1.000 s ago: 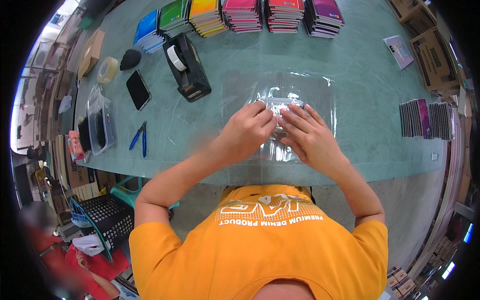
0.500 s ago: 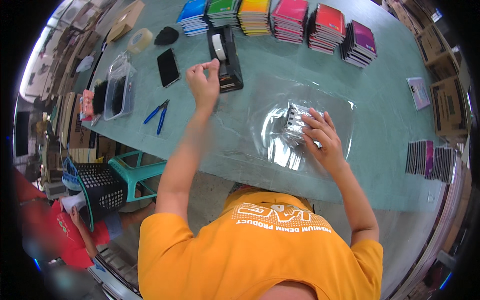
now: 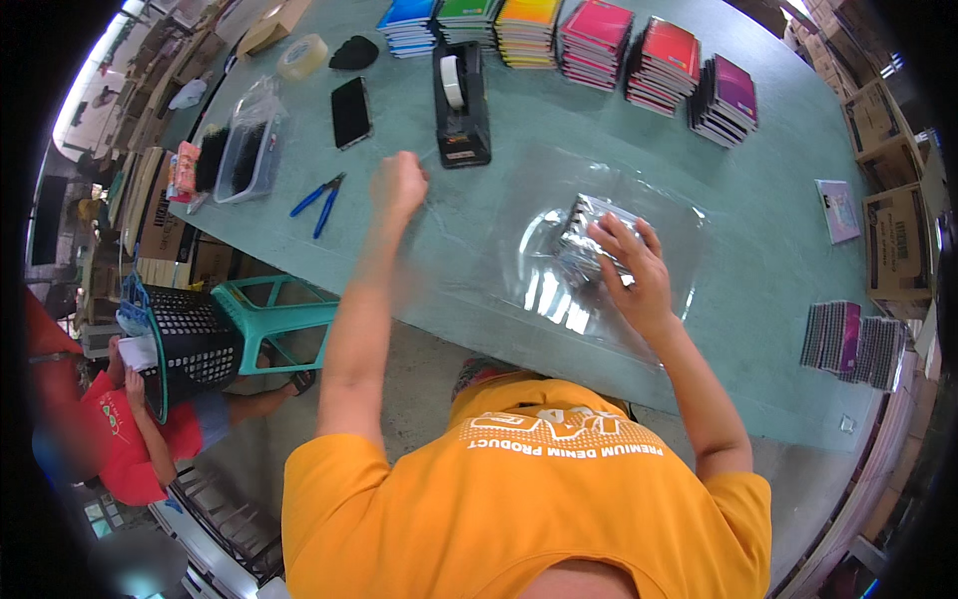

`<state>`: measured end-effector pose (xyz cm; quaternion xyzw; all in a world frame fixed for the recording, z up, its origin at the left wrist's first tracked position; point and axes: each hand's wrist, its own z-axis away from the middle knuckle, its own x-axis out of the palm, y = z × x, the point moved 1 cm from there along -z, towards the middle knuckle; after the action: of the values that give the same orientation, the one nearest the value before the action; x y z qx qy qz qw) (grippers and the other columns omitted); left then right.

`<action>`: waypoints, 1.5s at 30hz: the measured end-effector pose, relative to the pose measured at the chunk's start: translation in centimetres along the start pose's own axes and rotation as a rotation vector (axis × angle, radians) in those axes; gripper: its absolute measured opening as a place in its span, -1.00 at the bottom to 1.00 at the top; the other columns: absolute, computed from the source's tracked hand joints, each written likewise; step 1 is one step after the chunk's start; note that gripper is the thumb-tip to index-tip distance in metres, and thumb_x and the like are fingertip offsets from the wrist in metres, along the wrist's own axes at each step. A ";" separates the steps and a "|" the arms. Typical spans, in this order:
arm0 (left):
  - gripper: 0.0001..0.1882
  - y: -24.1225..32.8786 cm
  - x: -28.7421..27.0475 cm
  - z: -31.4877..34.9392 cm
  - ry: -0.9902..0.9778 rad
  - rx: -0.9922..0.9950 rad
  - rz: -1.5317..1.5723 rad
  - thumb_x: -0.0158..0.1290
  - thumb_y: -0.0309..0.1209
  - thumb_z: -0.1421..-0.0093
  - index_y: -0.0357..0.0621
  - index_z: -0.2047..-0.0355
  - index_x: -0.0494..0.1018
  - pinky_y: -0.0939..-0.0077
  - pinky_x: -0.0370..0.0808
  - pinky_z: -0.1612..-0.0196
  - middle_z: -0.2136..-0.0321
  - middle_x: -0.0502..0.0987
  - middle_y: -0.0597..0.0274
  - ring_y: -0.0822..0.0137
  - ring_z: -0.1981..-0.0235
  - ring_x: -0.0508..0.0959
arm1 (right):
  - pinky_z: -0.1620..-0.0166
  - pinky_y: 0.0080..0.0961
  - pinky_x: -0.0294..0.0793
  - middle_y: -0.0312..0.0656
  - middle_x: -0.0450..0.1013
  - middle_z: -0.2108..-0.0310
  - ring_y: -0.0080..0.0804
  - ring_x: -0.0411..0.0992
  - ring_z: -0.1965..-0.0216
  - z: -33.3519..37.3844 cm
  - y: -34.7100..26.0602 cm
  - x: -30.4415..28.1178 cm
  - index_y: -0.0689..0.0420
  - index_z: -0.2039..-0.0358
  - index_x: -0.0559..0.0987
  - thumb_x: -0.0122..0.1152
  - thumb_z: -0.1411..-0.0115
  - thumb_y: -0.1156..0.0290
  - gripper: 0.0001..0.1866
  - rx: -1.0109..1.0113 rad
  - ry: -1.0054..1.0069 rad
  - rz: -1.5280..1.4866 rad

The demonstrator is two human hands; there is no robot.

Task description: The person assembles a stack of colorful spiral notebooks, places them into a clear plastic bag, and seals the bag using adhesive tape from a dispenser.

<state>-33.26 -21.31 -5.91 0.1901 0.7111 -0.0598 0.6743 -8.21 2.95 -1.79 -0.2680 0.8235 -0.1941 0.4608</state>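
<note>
Six stacks of notebooks stood in a row along the far edge of the table, blue, green, yellow, pink, red and purple. Near the near edge, a sheet of clear plastic was spread, and on it lay a small pack, with shiny plastic over it. My right hand was on this pack, the fingers spread apart and relaxed, gripping nothing. My left hand was clenched, near the close end of the black tape dispenser; I could not tell if something thin was between its fingers. To the left of this hand were a phone and, closer to the near edge, blue pliers with their handles apart. A clear plastic box was beside the left edge, and a roll of tape was toward the far left corner. Some spiral notebooks stood near the right edge.
</note>
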 end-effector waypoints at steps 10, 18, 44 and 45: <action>-0.70 17.2 -1.0 14.8 -0.316 -0.189 1.386 0.17 -0.22 -0.09 -0.19 0.60 0.46 0.70 0.19 0.68 0.76 0.40 0.39 0.63 0.73 0.29 | -0.16 -0.33 0.15 -0.32 0.47 0.07 -0.40 0.43 0.08 0.6 0.3 -0.2 0.16 -0.10 0.28 0.22 0.03 0.52 -0.37 -0.005 -0.001 -0.029; -0.69 15.6 4.3 16.4 -0.116 -0.028 0.937 0.23 -0.25 -0.01 -0.26 0.61 0.47 0.52 0.26 0.64 0.80 0.36 0.25 0.56 0.73 0.26 | -0.07 -0.31 0.27 -0.14 0.42 0.09 -0.12 0.35 0.02 -4.9 2.7 -3.5 0.07 -0.07 0.35 0.39 0.19 0.33 -0.27 0.308 -0.323 -0.183; -0.43 17.0 -2.5 6.4 -0.312 0.177 1.450 0.08 -0.01 -0.10 -0.23 0.07 0.37 0.43 0.32 0.00 0.23 0.49 0.11 0.21 0.13 0.46 | 0.11 -0.58 0.34 -0.21 0.45 0.18 -0.52 0.37 0.17 -3.2 1.8 1.6 0.21 0.10 0.47 -0.01 -0.25 0.28 -0.69 0.612 0.192 -0.752; -0.45 17.1 -4.3 6.6 -0.198 0.217 1.448 0.05 0.01 -0.12 -0.22 0.10 0.40 0.42 0.34 0.02 0.26 0.50 0.12 0.21 0.14 0.46 | 0.09 -0.60 0.34 -0.24 0.44 0.15 -0.55 0.37 0.16 -3.6 1.0 0.5 0.20 0.12 0.48 -0.13 -0.30 0.27 -0.68 0.423 0.307 -0.671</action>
<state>-21.00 -8.67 0.68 0.6712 0.3333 0.3133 0.5833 -11.74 3.70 -0.87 -0.3887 0.6917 -0.5357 0.2889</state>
